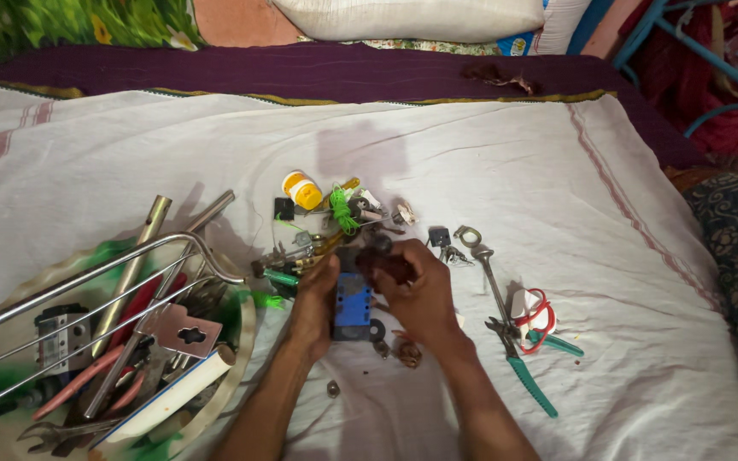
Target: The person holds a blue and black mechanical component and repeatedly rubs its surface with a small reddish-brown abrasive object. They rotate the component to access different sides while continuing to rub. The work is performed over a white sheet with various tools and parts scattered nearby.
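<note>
Both my hands meet over a small blue and black block-shaped device (pixel 353 309) lying on a white cloth (pixel 557 188). My left hand (pixel 314 303) grips its left side. My right hand (pixel 416 294) holds its right side and top, with the fingers curled around a dark reddish part (pixel 383 265) at the device's upper end. Small screws and a washer (pixel 377 329) lie just beside the device, under my right wrist.
A round tray (pixel 241 341) at the left holds several tools, metal rods and a white tube. Green-handled pliers (pixel 530 376), a wrench (pixel 487 273), red and white wire (pixel 533 314), a yellow bottle (pixel 301 189), green cord (pixel 342 209) and small parts surround my hands. A purple blanket (pixel 318 72) borders the cloth behind.
</note>
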